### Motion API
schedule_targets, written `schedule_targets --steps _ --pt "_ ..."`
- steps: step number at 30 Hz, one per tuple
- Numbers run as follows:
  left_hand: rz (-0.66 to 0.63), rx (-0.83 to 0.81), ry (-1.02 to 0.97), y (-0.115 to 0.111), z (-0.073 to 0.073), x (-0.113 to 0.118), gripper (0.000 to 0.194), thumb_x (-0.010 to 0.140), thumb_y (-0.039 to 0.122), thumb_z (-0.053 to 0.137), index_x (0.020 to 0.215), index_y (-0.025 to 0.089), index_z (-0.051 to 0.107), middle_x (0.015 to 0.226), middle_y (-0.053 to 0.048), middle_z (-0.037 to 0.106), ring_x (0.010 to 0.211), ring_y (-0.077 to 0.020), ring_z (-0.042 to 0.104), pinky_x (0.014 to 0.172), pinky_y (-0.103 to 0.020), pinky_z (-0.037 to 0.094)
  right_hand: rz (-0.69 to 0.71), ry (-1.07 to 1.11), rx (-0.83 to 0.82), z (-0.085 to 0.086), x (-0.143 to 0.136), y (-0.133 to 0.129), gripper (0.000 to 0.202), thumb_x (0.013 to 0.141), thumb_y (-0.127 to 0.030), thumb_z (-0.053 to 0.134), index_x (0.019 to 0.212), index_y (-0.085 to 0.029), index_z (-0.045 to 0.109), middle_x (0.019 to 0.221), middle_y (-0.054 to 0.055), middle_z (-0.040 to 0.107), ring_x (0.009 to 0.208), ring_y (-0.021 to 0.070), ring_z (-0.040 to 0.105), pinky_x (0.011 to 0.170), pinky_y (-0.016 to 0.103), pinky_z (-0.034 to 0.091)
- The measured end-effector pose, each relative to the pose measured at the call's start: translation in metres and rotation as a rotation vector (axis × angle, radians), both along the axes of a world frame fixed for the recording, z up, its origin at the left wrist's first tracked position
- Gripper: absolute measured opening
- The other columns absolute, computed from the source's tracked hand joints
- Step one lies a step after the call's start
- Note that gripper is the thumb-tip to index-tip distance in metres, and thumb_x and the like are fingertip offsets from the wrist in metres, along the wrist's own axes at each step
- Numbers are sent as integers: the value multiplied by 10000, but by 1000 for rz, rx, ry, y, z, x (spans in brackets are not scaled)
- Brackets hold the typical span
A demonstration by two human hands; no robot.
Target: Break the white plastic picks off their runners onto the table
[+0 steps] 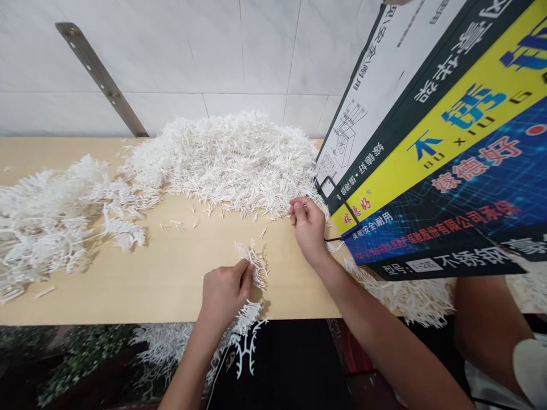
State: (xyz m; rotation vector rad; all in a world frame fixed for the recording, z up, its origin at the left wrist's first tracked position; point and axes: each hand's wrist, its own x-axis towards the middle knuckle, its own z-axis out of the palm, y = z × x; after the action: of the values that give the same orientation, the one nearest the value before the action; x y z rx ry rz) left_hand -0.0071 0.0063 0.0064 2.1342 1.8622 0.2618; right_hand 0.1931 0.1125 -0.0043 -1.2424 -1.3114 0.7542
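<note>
My left hand (226, 293) is closed around a white branched plastic piece (258, 267) over the front part of the wooden table (171, 285). Parts of that piece show above and right of the fingers. My right hand (308, 222) is at the right end of a large pile of small white pieces (231, 162), beside the lower corner of the cardboard box. Its fingers are curled together, and anything between them is too small to make out. A few loose white bits lie on the table between the pile and my left hand.
A printed cardboard box (427, 148) stands on the right. More branched white pieces (47, 222) lie at the left, and others (166, 341) hang below the table edge. Another person's arm (491, 330) shows at lower right. A metal bracket (102, 80) is on the wall.
</note>
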Motion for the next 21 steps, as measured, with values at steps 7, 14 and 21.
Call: schedule_targets --steps 7,14,21 --pt "22 37 -71 1 -1 1 394 1038 401 380 800 227 641 595 -16 633 555 -167 569 572 -275 212 276 -288 134 22 -17 -34 233 986 -338 561 1103 -225 728 1108 85 739 1033 224 671 839 328 522" --pt "113 73 -412 0 3 -1 445 1013 478 439 731 196 637 519 28 510 493 -123 446 555 -257 264 564 -151 -155 20 -31 -40 91 877 -275 689 863 -189 714 770 4 713 669 131 627 632 239 470" --pt "291 41 -758 3 6 -4 572 964 475 555 1479 244 460 1252 -110 690 606 -115 586 594 -255 447 673 116 -232 19 -30 -35 174 891 -356 696 902 -182 695 772 13 695 718 147 652 675 265 524"
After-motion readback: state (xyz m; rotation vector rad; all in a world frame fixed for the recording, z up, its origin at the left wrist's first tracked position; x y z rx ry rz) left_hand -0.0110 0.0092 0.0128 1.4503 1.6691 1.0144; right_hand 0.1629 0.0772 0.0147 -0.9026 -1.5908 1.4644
